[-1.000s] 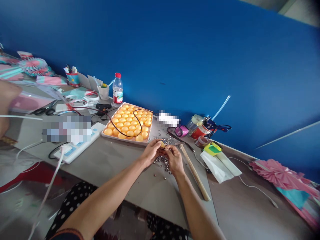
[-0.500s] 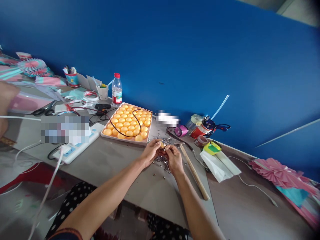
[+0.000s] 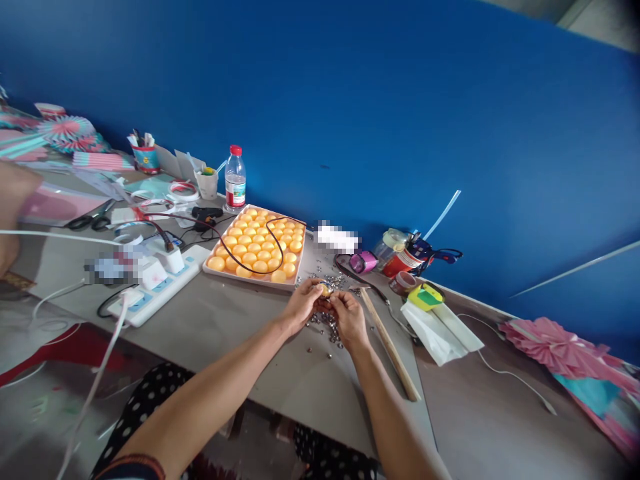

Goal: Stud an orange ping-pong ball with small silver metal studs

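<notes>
My left hand (image 3: 303, 303) and my right hand (image 3: 347, 317) meet over the grey table (image 3: 235, 333), fingertips pinched together. Between them shows a small orange ball (image 3: 325, 289), held by the left hand's fingers. The right hand's fingers pinch at the ball's side; what they hold is too small to see. Under and beyond the hands lies a scatter of small silver metal pieces (image 3: 326, 323). A pink tray (image 3: 247, 275) full of orange balls sits just left of the hands, with a black cord (image 3: 225, 245) looped across it.
A wooden stick (image 3: 390, 347) lies right of my hands, beside white paper (image 3: 440, 330) and a green-yellow block (image 3: 425, 297). A power strip (image 3: 155, 283), glue gun (image 3: 206, 215), water bottle (image 3: 235, 179) and cups stand left. Pink paper fans (image 3: 560, 347) lie at the right.
Both hands stay in place, with only slight finger movement around the ball. The view has shifted a little.
</notes>
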A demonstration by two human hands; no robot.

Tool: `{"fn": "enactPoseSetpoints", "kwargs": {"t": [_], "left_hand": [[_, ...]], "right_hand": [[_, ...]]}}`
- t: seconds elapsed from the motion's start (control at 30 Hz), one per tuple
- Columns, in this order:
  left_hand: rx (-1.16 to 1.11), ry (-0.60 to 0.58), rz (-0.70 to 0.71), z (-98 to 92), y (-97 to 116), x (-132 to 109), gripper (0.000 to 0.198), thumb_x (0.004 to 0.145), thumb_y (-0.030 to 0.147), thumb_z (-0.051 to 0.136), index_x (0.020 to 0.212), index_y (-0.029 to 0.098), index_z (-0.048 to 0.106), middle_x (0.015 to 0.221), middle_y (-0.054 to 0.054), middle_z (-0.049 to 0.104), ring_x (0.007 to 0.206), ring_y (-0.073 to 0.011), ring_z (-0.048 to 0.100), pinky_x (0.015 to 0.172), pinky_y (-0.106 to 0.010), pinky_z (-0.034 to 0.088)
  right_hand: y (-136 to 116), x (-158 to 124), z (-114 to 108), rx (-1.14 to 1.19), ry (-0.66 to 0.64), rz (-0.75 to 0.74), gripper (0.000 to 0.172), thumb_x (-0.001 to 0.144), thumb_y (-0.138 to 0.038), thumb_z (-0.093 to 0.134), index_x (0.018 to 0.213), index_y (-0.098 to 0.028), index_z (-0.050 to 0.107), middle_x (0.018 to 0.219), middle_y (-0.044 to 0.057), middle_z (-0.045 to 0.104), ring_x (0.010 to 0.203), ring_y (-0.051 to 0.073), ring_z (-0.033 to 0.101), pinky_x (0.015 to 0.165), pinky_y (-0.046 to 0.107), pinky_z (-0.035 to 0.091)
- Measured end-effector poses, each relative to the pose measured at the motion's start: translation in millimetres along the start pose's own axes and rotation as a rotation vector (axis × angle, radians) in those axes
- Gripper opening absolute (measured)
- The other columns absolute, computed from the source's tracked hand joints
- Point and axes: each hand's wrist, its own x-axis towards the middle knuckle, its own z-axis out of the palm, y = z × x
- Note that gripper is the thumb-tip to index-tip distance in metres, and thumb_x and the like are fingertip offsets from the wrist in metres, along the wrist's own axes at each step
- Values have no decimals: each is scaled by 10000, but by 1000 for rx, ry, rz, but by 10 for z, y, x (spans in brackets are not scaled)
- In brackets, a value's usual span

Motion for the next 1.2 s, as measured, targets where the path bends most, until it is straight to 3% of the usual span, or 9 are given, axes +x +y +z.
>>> {"fn": "enactPoseSetpoints", "kwargs": {"t": [0.4, 0.6, 0.7, 0.8, 0.93, 1.03, 1.2], "left_hand": [[283, 61, 100, -9, -27, -30, 324, 727, 317, 643, 991, 167, 529, 662, 26, 583, 473, -107, 579, 475, -222, 468], [-7, -45, -44, 2, -39, 19, 206, 797, 349, 570, 846, 165, 492, 629, 9, 589, 464, -111, 577, 459, -211, 453], [-96, -38, -76, -14, 20, 46, 196, 820, 332, 550, 773, 155, 481, 644, -18, 601, 491, -117, 592, 475, -212, 465], [-135, -4, -55, -44, 79, 58, 184, 829, 303, 547, 748, 154, 475, 652, -30, 607, 510, -121, 602, 487, -214, 474], [-147, -24, -50, -57, 106, 50, 210, 825, 306, 558, 715, 148, 473, 652, -45, 607, 515, -122, 602, 483, -211, 472], [-133, -24, -60, -46, 105, 42, 220, 824, 310, 559, 704, 150, 467, 646, -43, 601, 510, -121, 600, 477, -207, 469], [-102, -3, -73, -41, 92, 47, 186, 827, 280, 548, 718, 155, 463, 627, -22, 583, 504, -121, 599, 473, -206, 467]], "right_hand": [[59, -20, 52, 0, 81, 20, 198, 682, -374, 604, 707, -203, 507, 567, -43, 496, 512, 108, 440, 500, 236, 366], [-2, 37, -16, 69, 26, 20, 235, 737, -431, 560, 761, -216, 468, 610, -47, 511, 483, 104, 429, 495, 244, 364], [-19, 104, -170, -196, 87, -89, 255, 785, -450, 497, 736, -199, 510, 616, -19, 520, 564, 133, 477, 573, 268, 396], [0, 135, -280, -683, 93, -229, 217, 770, -388, 533, 781, -181, 598, 787, 48, 595, 775, 185, 530, 737, 320, 397], [26, 97, -264, -1139, -21, -195, 251, 759, -354, 578, 945, -200, 645, 1007, 89, 606, 988, 248, 507, 861, 389, 326], [13, 76, -221, -1232, -95, -146, 195, 777, -305, 565, 929, -223, 653, 994, 61, 621, 995, 229, 516, 883, 383, 294], [-18, 104, -221, -1209, -106, -94, 125, 790, -207, 514, 774, -213, 638, 872, 11, 649, 901, 173, 552, 839, 329, 284]]}}
